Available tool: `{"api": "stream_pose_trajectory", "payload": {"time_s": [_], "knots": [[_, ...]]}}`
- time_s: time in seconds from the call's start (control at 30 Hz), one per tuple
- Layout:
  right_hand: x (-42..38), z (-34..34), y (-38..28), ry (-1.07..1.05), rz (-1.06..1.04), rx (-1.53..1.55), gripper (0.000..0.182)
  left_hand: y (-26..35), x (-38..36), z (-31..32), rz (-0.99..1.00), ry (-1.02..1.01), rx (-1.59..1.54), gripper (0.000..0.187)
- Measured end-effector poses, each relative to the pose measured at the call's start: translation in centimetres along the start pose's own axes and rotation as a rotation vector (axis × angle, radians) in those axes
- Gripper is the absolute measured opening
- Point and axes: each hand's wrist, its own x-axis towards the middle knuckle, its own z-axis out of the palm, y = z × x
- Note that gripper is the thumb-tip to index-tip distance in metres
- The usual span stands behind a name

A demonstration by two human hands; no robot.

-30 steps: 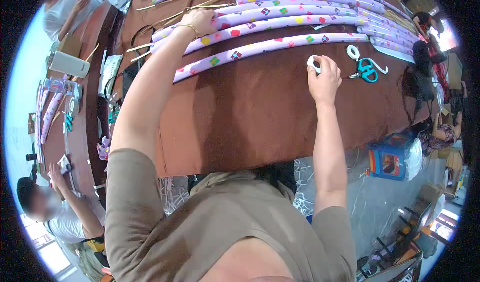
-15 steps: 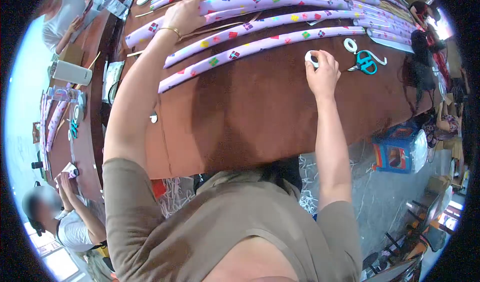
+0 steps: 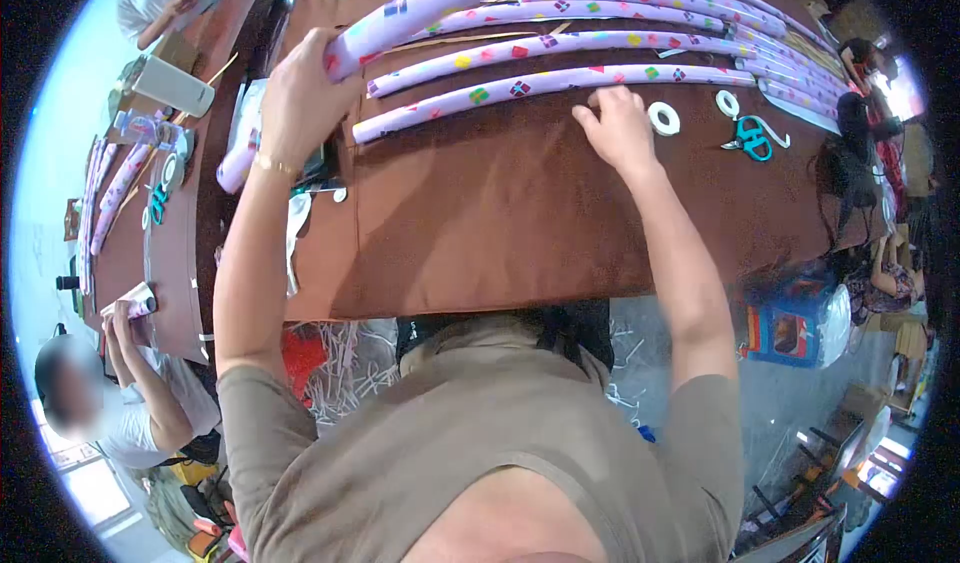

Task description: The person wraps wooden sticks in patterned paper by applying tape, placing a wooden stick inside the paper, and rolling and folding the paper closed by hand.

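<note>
My left hand [image 3: 305, 108] is closed around a lilac gift-patterned wrapping paper roll [image 3: 430, 8], which slants up and out of view at the top. The roll's other end sticks out below the wrist. My right hand [image 3: 615, 128] hovers by the nearest lying wrapping paper roll [image 3: 550, 88] with its fingers apart, holding nothing. Just right of it a white tape roll [image 3: 674, 121] lies on the brown table [image 3: 500, 213]. Beyond that are a second tape roll [image 3: 737, 108] and teal-handled scissors [image 3: 755, 143].
More lilac rolls [image 3: 620, 41] lie side by side across the back of the table. A white tumbler [image 3: 172, 85] stands on the left table, where a person [image 3: 150, 403] holds a small roll. Paper strips [image 3: 345, 373] litter the floor, and a blue-red bag [image 3: 790, 328] sits at right.
My left hand has lifted a wrapping paper roll and drawn it left and nearer. My right hand has let go of the tape roll and shifted slightly left of it.
</note>
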Motion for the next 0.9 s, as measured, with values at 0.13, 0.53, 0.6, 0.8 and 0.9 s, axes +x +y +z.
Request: {"api": "stream_pose_trajectory", "payload": {"time_s": [0.13, 0.53, 0.6, 0.8, 0.9], "knots": [[3.5, 1.5, -0.5, 0.053, -0.050, -0.124, 0.044, 1.1, -4.9, -1.1, -0.025, -0.014, -0.113, 0.039], [-9.4, -5.2, 9.9, -0.103, 0.288, 1.049, 0.042, 4.4, -16.0, 4.1, 0.255, 0.077, -0.059, 0.039], [-12.7, -8.9, 8.8, -0.142, 0.489, 0.635, 0.021, 6.1, -17.1, 5.4, 0.279, -0.029, -0.097, 0.046], [-18.7, -13.8, 12.0, -0.317, 0.629, 0.142, 0.018, 9.5, -18.8, 6.5, 0.331, -0.121, -0.143, 0.046], [-19.1, -14.7, 10.6, -0.035, 0.450, 0.177, 0.017, 9.1, -19.3, 7.3, 0.376, -0.102, -0.104, 0.041]]}}
